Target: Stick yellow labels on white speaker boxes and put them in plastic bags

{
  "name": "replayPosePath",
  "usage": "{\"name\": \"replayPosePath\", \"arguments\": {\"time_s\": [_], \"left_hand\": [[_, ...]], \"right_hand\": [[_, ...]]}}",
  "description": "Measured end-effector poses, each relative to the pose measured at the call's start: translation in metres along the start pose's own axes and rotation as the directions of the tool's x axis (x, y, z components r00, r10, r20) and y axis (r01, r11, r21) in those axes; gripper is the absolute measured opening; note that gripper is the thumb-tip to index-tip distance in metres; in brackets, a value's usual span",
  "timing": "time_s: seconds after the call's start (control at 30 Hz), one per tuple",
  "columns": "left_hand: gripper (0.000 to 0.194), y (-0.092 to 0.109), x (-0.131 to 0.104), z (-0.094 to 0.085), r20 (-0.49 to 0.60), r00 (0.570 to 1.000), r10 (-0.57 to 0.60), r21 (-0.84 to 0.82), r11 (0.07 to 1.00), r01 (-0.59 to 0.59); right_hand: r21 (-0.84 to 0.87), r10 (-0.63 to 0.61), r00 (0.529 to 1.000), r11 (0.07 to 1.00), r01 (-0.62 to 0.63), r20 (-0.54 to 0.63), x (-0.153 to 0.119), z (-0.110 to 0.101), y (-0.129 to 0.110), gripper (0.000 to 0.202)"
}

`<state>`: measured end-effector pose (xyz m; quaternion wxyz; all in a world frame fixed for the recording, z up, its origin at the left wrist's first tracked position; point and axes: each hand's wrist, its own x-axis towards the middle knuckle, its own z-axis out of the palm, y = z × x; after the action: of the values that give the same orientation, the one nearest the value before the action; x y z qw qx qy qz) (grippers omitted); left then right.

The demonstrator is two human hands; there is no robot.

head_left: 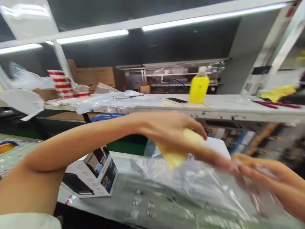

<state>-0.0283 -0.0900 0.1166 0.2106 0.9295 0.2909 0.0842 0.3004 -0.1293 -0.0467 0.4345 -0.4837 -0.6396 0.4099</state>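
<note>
My left hand (166, 130) reaches across from the left, closed around a yellow cloth (173, 159). Its outstretched finger meets the fingertips of my right hand (264, 175), where motion blurs both. Fingers of the right hand are pinched on a clear plastic bag (202, 184), which spreads below both hands over the work surface. A white panel with a rounded corner (219, 146) shows behind the left hand; I cannot tell whether it is inside the bag. To the left, partly behind my forearm, stands a printed white box (92, 175).
Across the back runs a white shelf (224, 103) with a yellow bottle (199, 87), a black phone (176, 100), clear plastic sheets (107, 100) and red-handled tools (276, 104). Cardboard boxes (95, 76) and a red-striped roll (60, 84) stand further left.
</note>
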Motion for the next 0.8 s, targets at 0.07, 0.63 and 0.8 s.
{"name": "replayPosePath", "arguments": {"time_s": [0.07,0.63,0.8], "left_hand": [[0.046,0.020,0.019,0.049,0.096,0.993,0.066,0.023,0.997,-0.068],[0.023,-0.004,0.076,0.121,0.185,0.983,-0.001,-0.642,0.757,0.122],[0.031,-0.013,0.047,0.142,0.286,0.956,-0.070,-0.595,0.769,0.234]], "right_hand": [[0.110,0.092,0.995,0.990,-0.087,-0.037,-0.014,0.000,-0.002,0.043],[-0.056,0.036,0.994,0.998,-0.030,0.102,-0.094,-0.097,0.036,0.031],[-0.259,-0.117,0.987,0.955,0.143,0.114,-0.086,-0.094,0.023,0.021]]}}
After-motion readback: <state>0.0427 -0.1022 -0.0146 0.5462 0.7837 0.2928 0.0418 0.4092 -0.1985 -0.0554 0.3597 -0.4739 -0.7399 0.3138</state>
